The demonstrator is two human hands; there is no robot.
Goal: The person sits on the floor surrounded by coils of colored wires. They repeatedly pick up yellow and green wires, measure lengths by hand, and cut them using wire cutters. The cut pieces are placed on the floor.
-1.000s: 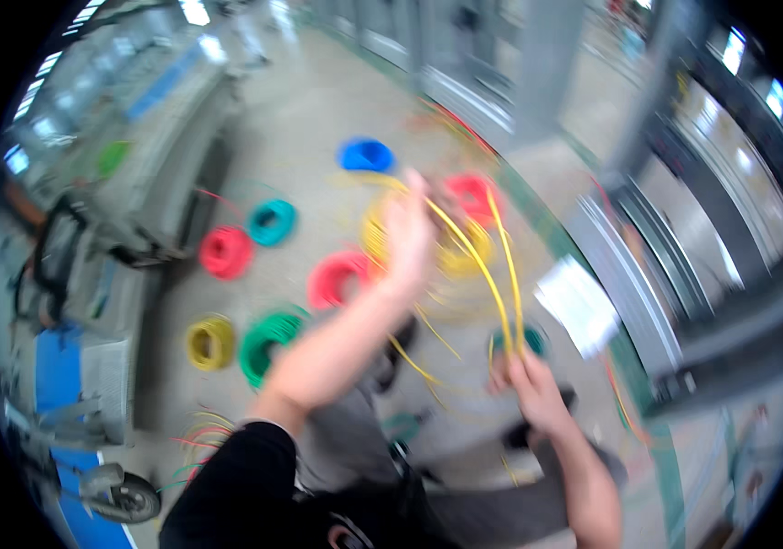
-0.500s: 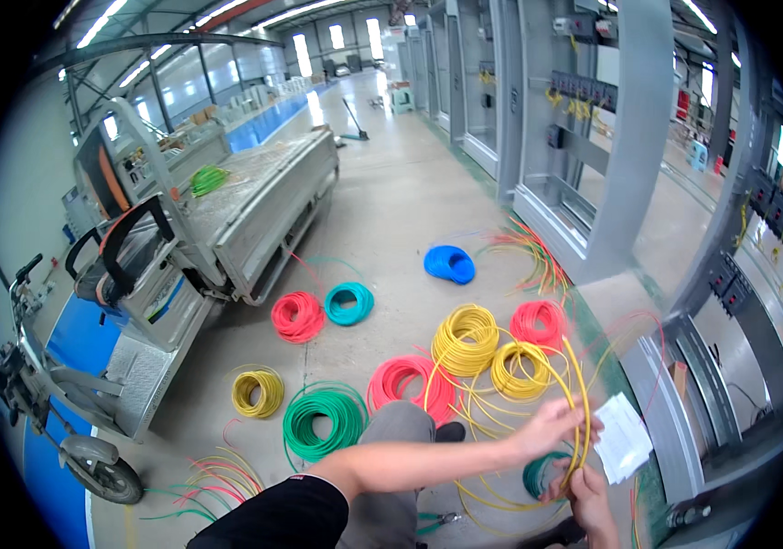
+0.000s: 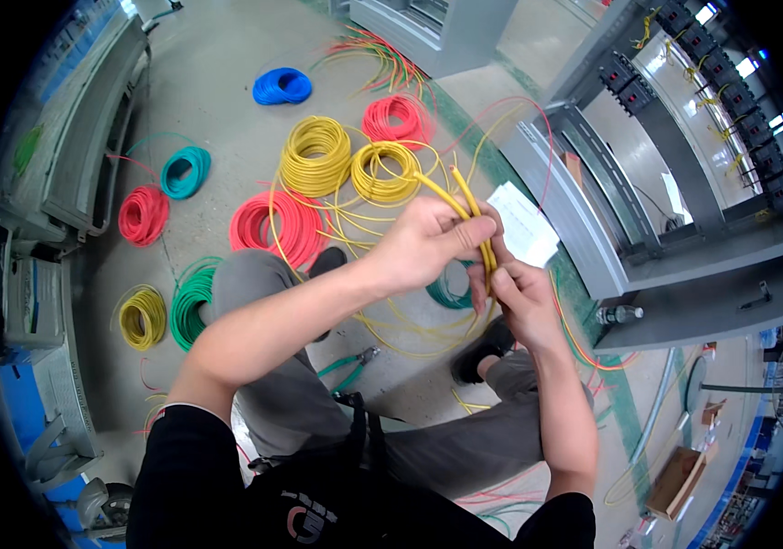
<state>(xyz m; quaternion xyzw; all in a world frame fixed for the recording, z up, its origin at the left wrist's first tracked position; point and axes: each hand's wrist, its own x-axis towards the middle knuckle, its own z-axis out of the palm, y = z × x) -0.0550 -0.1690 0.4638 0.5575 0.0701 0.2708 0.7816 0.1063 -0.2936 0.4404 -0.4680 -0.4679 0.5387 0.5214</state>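
Yellow wire runs doubled between my two hands, its upper ends poking out above them. My left hand pinches the strands near the top, thumb laid over them. Just below and to the right, my right hand is closed round the same strands. Loose yellow loops trail down toward the floor. Beyond my hands lie two coils of yellow wire, the nearer one partly uncoiled, and a red wire coil. A dark green coil shows partly behind my hands. White paper sheets lie right of them.
Green-handled pliers lie on the floor between my legs. Blue, teal and green coils lie around. A grey metal cabinet frame stands to the right, a plastic bottle beside it. A cart is at left.
The view has tilted down toward my lap and swung right. My hands, still on the doubled yellow wire, now appear nearer the middle, and both forearms show.
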